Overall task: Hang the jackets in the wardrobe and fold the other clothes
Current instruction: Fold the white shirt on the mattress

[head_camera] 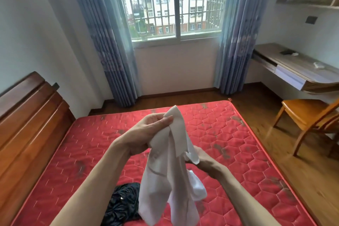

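**A soft white shirt in our two hands**

We are holding a white shirt (165, 176) up in the middle of the frame, above the red mattress (238, 152). It hangs down in a long, loose bunch. None of it is spread out flat yet.

Our left hand (146, 134) is closed around the top of the shirt, where a pointed bit like a collar sticks up. Our right hand (203, 159) is lower and to the right. Its fingers are pinched shut on a floppy edge of the cloth.

We think this shirt is very light. It is thin and soft, and it bends and droops wherever we do not hold it. It will not break, so we can squeeze it as hard as we like. But it will not stay in shape by itself. If we let go of one side, that side will just flop down.

The best places to hold look like the two shoulders, one in each hand, near the collar. Then the shirt can hang open and straight, and we can lay it on the bed to fold it. We cannot tell from here where the sleeves are, because the cloth is all bunched up.

A dark piece of clothing (124, 205) lies crumpled on the mattress at the bottom of the frame, just left of the hanging shirt. We cannot tell if it is a jacket.
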